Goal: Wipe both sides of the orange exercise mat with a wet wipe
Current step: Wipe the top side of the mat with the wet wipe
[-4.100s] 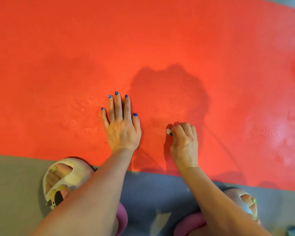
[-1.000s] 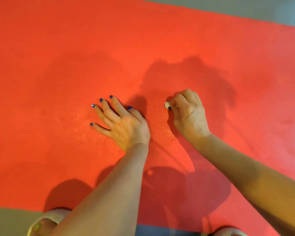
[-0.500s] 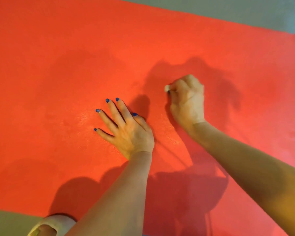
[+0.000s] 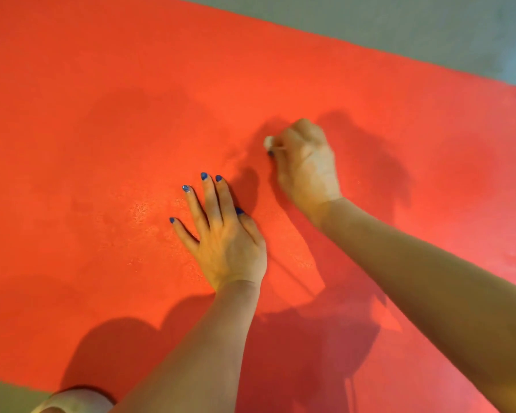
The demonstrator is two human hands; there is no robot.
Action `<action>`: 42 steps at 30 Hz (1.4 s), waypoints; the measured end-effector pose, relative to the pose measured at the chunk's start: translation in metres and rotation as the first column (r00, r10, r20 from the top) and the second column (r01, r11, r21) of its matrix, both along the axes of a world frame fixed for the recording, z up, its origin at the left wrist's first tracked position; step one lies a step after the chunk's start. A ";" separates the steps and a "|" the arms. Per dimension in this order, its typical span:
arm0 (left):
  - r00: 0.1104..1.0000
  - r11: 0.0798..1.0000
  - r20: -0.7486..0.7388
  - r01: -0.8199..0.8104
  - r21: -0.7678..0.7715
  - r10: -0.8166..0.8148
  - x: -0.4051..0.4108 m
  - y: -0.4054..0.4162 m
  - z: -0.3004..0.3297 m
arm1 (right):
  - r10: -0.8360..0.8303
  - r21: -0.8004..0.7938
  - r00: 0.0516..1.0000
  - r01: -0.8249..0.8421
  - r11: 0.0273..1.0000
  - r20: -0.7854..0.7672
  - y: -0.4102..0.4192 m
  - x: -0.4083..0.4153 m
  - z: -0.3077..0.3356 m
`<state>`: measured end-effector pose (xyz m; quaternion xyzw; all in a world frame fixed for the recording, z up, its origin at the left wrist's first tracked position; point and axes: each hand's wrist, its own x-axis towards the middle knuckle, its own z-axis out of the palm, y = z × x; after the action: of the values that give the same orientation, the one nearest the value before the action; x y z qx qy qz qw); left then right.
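Now the orange exercise mat lies flat on the grey floor and fills nearly the whole view, with the left hand pressed on it, fingers straight and spread, steadying it. Over the last second the right hand has pushed further up the mat toward its far edge, its grip curled tight round a small balled wet wipe that rubs the surface, so I judge this side only partly wiped and the underside not begun.
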<state>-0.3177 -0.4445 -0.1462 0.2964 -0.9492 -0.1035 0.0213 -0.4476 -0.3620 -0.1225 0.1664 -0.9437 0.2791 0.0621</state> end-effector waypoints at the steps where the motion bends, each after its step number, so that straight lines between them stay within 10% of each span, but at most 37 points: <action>1: 1.000 1.000 -0.002 -0.013 0.005 0.013 0.000 0.000 0.000 | 0.113 0.002 0.994 -0.113 0.994 0.013 -0.009 0.004 0.000; 21: 1.000 1.000 -0.027 -0.013 0.015 0.013 0.002 0.000 0.003 | 0.230 0.173 0.968 -0.245 0.954 0.102 0.041 -0.072 0.012; 28: 1.000 1.000 -0.010 -0.013 0.006 0.013 0.000 0.002 0.004 | -0.365 0.232 0.928 0.341 0.911 0.070 0.030 -0.078 0.003; 35: 1.000 1.000 0.006 -0.010 -0.019 0.011 0.002 0.002 0.003 | 0.274 0.299 0.962 -0.264 0.917 0.011 0.016 -0.107 0.000; 40: 1.000 1.000 0.017 -0.002 -0.021 0.003 0.002 0.002 0.004 | -0.467 0.219 0.884 0.454 0.863 0.005 0.019 -0.123 -0.010; 42: 1.000 1.000 0.020 -0.002 -0.027 0.003 0.002 0.001 0.003 | -0.410 0.215 0.911 0.394 0.894 0.036 -0.016 -0.128 -0.007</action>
<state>-0.3153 -0.4433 -0.1429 0.2982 -0.9503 -0.0875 0.0161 -0.5752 -0.3781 -0.1294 -0.0383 -0.9828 0.1691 0.0631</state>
